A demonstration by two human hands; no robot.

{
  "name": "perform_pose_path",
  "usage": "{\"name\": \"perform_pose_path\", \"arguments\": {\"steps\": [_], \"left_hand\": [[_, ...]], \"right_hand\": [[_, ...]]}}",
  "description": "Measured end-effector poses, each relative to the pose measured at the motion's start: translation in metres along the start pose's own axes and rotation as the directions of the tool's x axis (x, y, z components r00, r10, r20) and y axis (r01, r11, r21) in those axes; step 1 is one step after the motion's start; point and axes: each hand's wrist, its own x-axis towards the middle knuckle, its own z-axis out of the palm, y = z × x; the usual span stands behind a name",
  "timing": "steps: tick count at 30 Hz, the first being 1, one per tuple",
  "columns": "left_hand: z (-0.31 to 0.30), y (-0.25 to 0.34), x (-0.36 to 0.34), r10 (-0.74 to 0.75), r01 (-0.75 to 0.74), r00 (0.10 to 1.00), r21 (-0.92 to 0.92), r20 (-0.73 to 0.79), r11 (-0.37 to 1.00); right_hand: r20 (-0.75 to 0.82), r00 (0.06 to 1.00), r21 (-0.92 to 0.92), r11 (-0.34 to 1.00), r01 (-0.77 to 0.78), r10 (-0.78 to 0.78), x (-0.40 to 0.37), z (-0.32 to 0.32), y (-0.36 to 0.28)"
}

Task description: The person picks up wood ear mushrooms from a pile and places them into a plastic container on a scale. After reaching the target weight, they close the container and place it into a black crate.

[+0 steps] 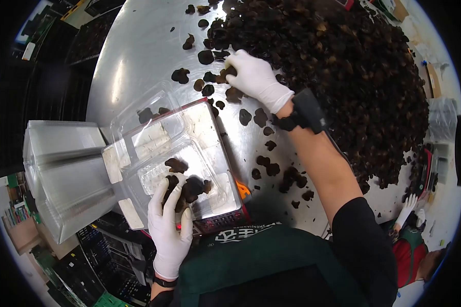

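My left hand [170, 233], in a white glove, rests with fingers spread at the near side of a clear plastic clamshell box [153, 176]. Its fingertips touch dark wood ear mushrooms [193, 189] inside the box. The box lies open, lid tilted away, on a scale [205, 125] whose keypad faces me. Farther off, my right hand [253, 77], also gloved, reaches to the edge of a large heap of wood ear mushrooms [333, 66]. Its fingers are curled around a brownish wood ear piece [231, 71], partly hidden by the glove.
Loose wood ear pieces [245, 117] lie scattered over the metal table [138, 46]. Stacked clear plastic boxes [71, 179] stand left of the scale. An orange object [243, 191] sits by the scale's right edge. At the far right, another person [412, 250] wears white gloves.
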Motion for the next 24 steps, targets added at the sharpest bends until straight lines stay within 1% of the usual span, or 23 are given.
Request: {"name": "perform_pose_path", "arguments": {"steps": [2, 3, 6, 8, 10, 11, 13, 14, 15, 16, 17, 18, 19, 20, 21, 22, 23, 24], "left_hand": [[0.0, -0.001, 0.0, 0.005, -0.005, 1.0, 0.007, 0.002, 1.0], [0.0, -0.001, 0.0, 0.012, -0.012, 1.0, 0.015, -0.003, 1.0], [0.0, -0.003, -0.002, 0.025, -0.024, 1.0, 0.026, -0.018, 0.999], [0.0, -0.003, -0.003, 0.028, -0.028, 0.999, 0.012, -0.017, 1.0], [-0.002, 0.0, -0.003, 0.038, -0.037, 0.999, 0.005, -0.025, 0.999], [-0.003, 0.001, -0.003, 0.044, -0.043, 0.999, 0.002, -0.028, 0.999], [-0.006, 0.002, -0.001, 0.053, -0.056, 0.996, -0.035, -0.078, 0.998], [-0.008, 0.002, 0.0, 0.052, -0.057, 0.993, -0.051, -0.105, 0.997], [-0.01, -0.001, 0.002, 0.109, -0.113, 0.987, -0.029, -0.115, 0.993], [-0.011, 0.0, 0.004, 0.045, -0.072, 0.99, -0.203, -0.135, 0.977], [-0.012, 0.003, 0.007, -0.016, -0.038, 0.99, -0.371, -0.142, 0.928], [-0.013, 0.006, 0.009, -0.073, -0.01, 0.988, -0.531, -0.136, 0.848], [-0.014, 0.01, 0.012, -0.162, 0.039, 0.979, -0.677, -0.12, 0.735], [-0.016, 0.009, 0.014, -0.131, -0.043, 0.977, -0.759, -0.167, 0.65], [-0.017, 0.008, 0.012, -0.176, -0.04, 0.958, -0.712, -0.227, 0.702], [-0.016, 0.004, 0.012, -0.216, -0.033, 0.932, -0.661, -0.29, 0.749], [-0.016, -0.001, 0.012, -0.27, -0.001, 0.899, -0.617, -0.346, 0.787], [-0.017, -0.011, 0.012, -0.29, 0.0, 0.892, -0.64, -0.348, 0.769]], "right_hand": [[0.137, 0.989, -0.094, 0.993, 0.071, -0.058, 0.001, 0.014, 0.0], [0.171, 0.984, -0.067, 0.996, 0.064, -0.052, 0.005, 0.018, 0.0], [0.14, 0.99, 0.051, 0.999, 0.011, -0.018, 0.01, 0.016, 0.009], [0.115, 0.993, 0.21, 0.976, -0.054, 0.03, 0.006, 0.009, 0.018], [0.088, 0.994, 0.45, 0.888, -0.092, 0.059, -0.003, 0.001, 0.023], [0.06, 0.996, 0.505, 0.859, -0.086, 0.064, -0.008, -0.001, 0.025], [0.004, 0.997, 0.607, 0.792, -0.061, 0.073, -0.025, -0.025, 0.008], [-0.047, 0.999, 0.67, 0.742, 0.027, 0.006, -0.035, -0.039, -0.009], [-0.1, 0.993, 0.727, 0.677, 0.113, -0.059, -0.047, -0.056, -0.034], [-0.008, 0.998, 0.766, 0.641, 0.05, -0.068, -0.061, -0.076, -0.063], [-0.283, 0.912, 0.58, 0.705, 0.409, -0.297, -0.07, -0.078, -0.082], [-0.308, 0.872, 0.584, 0.648, 0.489, -0.38, -0.082, -0.082, -0.106], [-0.335, 0.833, 0.541, 0.634, 0.552, -0.44, -0.092, -0.08, -0.127], [-0.271, 0.804, 0.443, 0.673, 0.592, -0.529, -0.102, -0.087, -0.145], [-0.366, 0.749, 0.439, 0.608, 0.662, -0.551, -0.106, -0.068, -0.16], [-0.258, 0.785, 0.413, 0.671, 0.616, -0.562, -0.114, -0.06, -0.171], [-0.173, 0.819, 0.473, 0.683, 0.556, -0.547, -0.119, -0.052, -0.181], [-0.086, 0.843, 0.528, 0.693, 0.491, -0.532, -0.122, -0.046, -0.186]]}}
